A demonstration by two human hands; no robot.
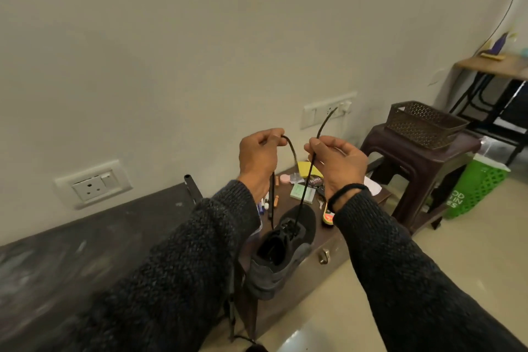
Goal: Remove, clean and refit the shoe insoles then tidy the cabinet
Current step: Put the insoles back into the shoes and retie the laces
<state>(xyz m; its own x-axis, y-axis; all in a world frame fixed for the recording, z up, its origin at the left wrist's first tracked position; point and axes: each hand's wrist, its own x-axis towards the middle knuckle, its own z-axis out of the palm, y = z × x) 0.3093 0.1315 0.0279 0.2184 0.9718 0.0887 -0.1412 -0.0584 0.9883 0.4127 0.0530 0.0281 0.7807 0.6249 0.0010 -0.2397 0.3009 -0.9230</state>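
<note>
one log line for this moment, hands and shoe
left hand: pinches lace end | right hand: pinches other lace end | shoe: hangs from shoelace, over metal trunk

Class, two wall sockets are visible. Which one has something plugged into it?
The farther socket panel, beyond the hands, has a white plug at its right end. The nearer socket panel, by the dark counter, has none.

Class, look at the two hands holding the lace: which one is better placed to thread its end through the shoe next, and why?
Probably the right hand: a free lace tip projects above its grip, ready to guide into the shoe. The left hand shows only a loop.
</note>
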